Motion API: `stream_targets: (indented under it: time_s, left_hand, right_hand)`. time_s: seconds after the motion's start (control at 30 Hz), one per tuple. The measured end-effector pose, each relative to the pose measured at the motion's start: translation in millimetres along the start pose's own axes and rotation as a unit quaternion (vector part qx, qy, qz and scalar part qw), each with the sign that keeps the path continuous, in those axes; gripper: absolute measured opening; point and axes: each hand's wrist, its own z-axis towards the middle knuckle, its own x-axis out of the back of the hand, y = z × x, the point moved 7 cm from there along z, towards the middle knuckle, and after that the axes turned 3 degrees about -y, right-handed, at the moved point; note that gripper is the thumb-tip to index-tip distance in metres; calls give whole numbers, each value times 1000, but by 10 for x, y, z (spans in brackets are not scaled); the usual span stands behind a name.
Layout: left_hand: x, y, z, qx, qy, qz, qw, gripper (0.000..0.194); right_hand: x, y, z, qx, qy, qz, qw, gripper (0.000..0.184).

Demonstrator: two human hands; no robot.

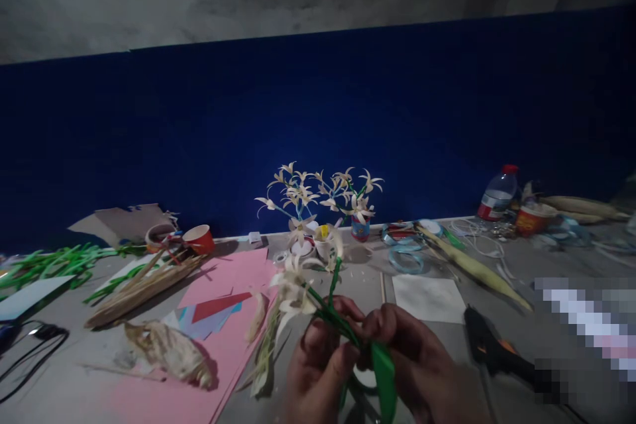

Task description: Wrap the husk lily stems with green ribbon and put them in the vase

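My left hand (322, 368) is closed around the green stems of a handmade flower spray (298, 285) with cream, husk-like petals, which leans up and to the left. The fingers of my right hand (415, 351) pinch at the same stems, close against the left fingertips. From between the hands hangs a broad green strip (384, 377); whether the right fingers grip it or the stem is hidden. Below the hands a pale round thing shows in part. Behind them, similar cream flowers (301, 193) stand in small cups.
A black hot glue gun (489, 344) lies at the right beside a white paper sheet (430, 298). Pink paper (199, 404), dry husks (171, 351) and green pipe-cleaner-like stems (54, 268) cover the left. A bottle (499, 193) stands at the back right, before a blue panel (318, 106).
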Motion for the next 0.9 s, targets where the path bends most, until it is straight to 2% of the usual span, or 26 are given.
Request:
stream_targets:
  time_s: [0.07,0.13,0.3,0.47,0.53,0.6,0.67,0.7,0.73,0.77,0.9]
  left_hand:
    - [28,46,-17,-37,39,50,997,24]
    - [62,34,-38,-45,69,78,994,23]
    - [154,-5,-107,-66,103,163,979,32]
    - [153,34,-156,-82,96,259,958,30]
    - [129,67,-150,-86,81,252,960,28]
    - [103,98,-127,-79,63,241,965,28]
    - [80,103,-90,-54,44,212,975,27]
    - [71,92,-70,-34,35,189,981,26]
    - [63,77,-52,-13,28,163,986,25]
    - [53,61,-37,4,21,136,990,24]
    - [4,9,-3,43,-16,49,998,20]
  right_hand:
    - [18,-70,-12,46,11,-49,998,25]
    - [20,-117,-28,87,7,-102,991,23]
    - [13,-165,-82,166,-12,-212,963,15]
    - [-64,-254,-127,228,-34,-338,912,9]
    - [-105,-297,-132,241,-45,-386,889,11]
    - [-150,-362,-155,277,-50,-444,850,14]
    - [-189,-412,-196,320,-61,-484,812,16]
    - [-194,-417,-211,329,-70,-487,806,16]
    - [-181,-406,-214,323,-77,-477,814,14]
    - [-148,-380,-202,300,-79,-453,836,12]
    - [58,-170,-113,131,-40,-273,952,19]
